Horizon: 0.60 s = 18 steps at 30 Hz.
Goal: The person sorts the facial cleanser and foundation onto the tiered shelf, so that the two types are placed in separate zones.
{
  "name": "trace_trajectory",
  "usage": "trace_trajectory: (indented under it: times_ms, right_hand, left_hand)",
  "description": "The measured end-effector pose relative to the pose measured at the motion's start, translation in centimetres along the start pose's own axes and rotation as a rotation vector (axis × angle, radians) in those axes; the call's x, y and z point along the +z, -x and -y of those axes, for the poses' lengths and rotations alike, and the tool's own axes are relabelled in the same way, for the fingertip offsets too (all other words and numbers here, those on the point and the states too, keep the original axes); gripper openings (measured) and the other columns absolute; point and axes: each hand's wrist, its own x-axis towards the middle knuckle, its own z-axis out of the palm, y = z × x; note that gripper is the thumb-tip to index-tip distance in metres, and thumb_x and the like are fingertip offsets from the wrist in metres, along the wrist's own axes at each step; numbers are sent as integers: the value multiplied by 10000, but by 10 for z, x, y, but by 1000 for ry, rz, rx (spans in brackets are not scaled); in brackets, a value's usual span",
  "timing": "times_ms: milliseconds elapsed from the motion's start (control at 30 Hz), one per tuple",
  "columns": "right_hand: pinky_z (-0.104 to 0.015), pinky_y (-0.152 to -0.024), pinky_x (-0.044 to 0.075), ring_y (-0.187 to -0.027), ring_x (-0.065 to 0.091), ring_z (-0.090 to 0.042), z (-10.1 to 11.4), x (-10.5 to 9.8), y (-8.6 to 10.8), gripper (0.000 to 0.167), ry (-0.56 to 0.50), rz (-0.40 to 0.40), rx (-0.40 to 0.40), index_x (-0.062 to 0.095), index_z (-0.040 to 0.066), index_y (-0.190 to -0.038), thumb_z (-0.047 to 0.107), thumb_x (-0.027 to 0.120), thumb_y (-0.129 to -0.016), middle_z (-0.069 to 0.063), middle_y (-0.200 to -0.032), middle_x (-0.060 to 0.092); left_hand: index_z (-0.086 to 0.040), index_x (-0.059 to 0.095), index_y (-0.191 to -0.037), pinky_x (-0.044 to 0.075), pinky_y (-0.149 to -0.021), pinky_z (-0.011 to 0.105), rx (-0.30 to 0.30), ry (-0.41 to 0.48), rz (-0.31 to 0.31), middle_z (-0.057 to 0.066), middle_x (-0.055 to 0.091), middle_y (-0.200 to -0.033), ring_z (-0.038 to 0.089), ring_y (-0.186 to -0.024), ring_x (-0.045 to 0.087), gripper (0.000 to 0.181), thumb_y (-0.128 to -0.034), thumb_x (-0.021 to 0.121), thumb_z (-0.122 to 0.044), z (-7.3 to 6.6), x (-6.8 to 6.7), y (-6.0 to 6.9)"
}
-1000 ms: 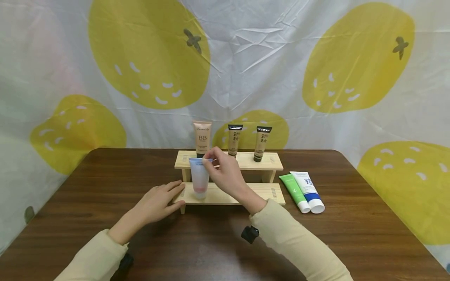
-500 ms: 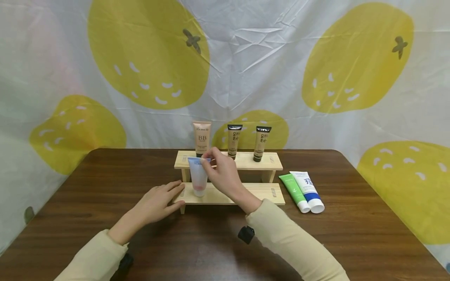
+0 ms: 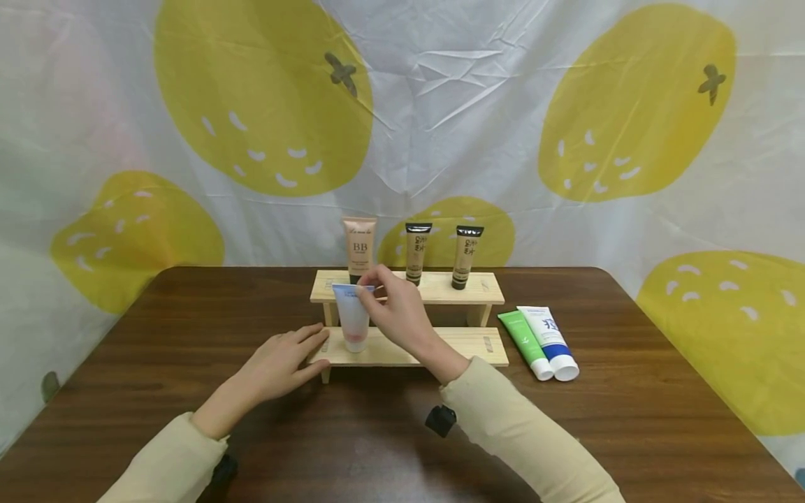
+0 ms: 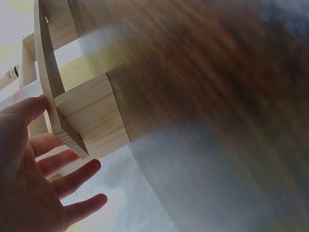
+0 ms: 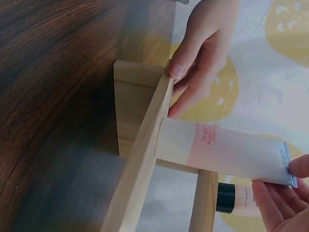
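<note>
My right hand (image 3: 400, 309) pinches the crimped top end of a pale blue-to-pink squeeze tube (image 3: 351, 318). The tube stands cap down at the left end of a two-tier wooden display stand's lower shelf (image 3: 434, 347). In the right wrist view, its white cap (image 5: 175, 140) meets the board and fingertips (image 5: 300, 166) hold the far end. My left hand (image 3: 277, 363) holds the left end of that shelf, thumb at the front edge and fingers toward the back. The left wrist view shows its thumb (image 4: 36, 107) against the board, with the outer fingers spread.
On the upper shelf (image 3: 434, 292) stand a beige BB cream tube (image 3: 360, 248) and two small black-and-gold tubes, one left (image 3: 416, 255) and one right (image 3: 464, 258). A green tube (image 3: 525, 344) and a white-and-blue tube (image 3: 551, 342) lie right of the stand on the table (image 3: 189, 314).
The pale tube and my right hand have shifted slightly left and back on the lower shelf. My left hand keeps its place at the shelf's end.
</note>
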Motion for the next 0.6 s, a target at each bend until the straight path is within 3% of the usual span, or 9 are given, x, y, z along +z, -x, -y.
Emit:
trace_trajectory:
  times_ms: [200, 600]
  right_hand:
    - [-187, -662, 469, -793, 594, -104, -1, -6, 2, 106, -21, 19, 51, 573, 62, -945, 126, 556, -862, -21, -883, 607]
    - [-218, -662, 478, -766, 587, -92, -20, -36, 18, 122, -9, -33, 119, 596, 68, -918, 172, 585, -855, 1, -853, 606]
  left_hand:
    - [8, 493, -1246, 391, -809, 497, -5, 4, 1, 184, 475, -1224, 334, -1035, 502, 517, -873, 541, -346, 0, -1, 2]
    - [4, 500, -1242, 388, -811, 494, -16, -11, -3, 179, 477, -1225, 331, -1038, 501, 515, -864, 555, -342, 1, -1, 3]
